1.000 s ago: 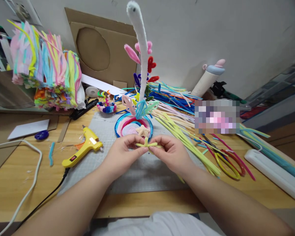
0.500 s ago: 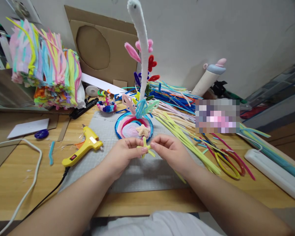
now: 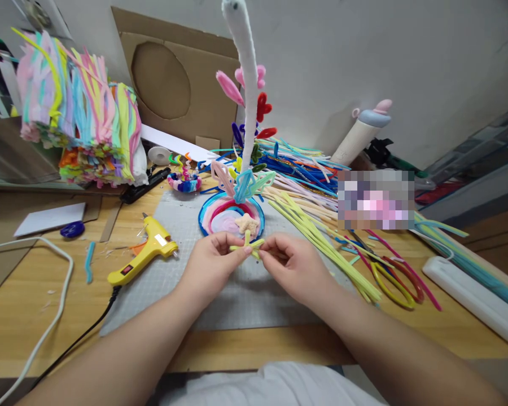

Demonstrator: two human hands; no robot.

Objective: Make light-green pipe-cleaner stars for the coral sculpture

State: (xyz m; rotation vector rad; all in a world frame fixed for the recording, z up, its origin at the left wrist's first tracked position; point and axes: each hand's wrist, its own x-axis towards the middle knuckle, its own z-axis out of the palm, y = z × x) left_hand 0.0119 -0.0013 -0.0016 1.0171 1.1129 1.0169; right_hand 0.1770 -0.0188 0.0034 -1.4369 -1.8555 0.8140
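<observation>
Between both hands is a small pale yellow pipe-cleaner shape [image 3: 248, 239] with several short arms. My left hand [image 3: 209, 262] pinches it between thumb and fingers from one side. My right hand [image 3: 294, 262] pinches its arm on the other side, fingertips curled in. Just beyond the fingers stands a round coiled base [image 3: 207, 215] in blue, pink and lilac. A beige star [image 3: 246, 224] rests on the base's near edge. From behind, a tall white fuzzy stem [image 3: 249, 84] rises, with coloured pipe-cleaner loops [image 3: 245, 185] near its foot.
A yellow glue gun [image 3: 146, 248] lies left on the grey cutting mat [image 3: 169, 299]. Light yellow pipe cleaners [image 3: 322, 242] spread to the right, beside scissors [image 3: 393, 282] and a white power strip [image 3: 469, 299]. Bundled pipe cleaners [image 3: 76, 107] stand at back left; a bottle [image 3: 359, 135] stands back right.
The yellow pipe-cleaner shape has turned in my fingers and shifted slightly upward, with one arm now pointing toward the beige star. Both hands stay close together around it.
</observation>
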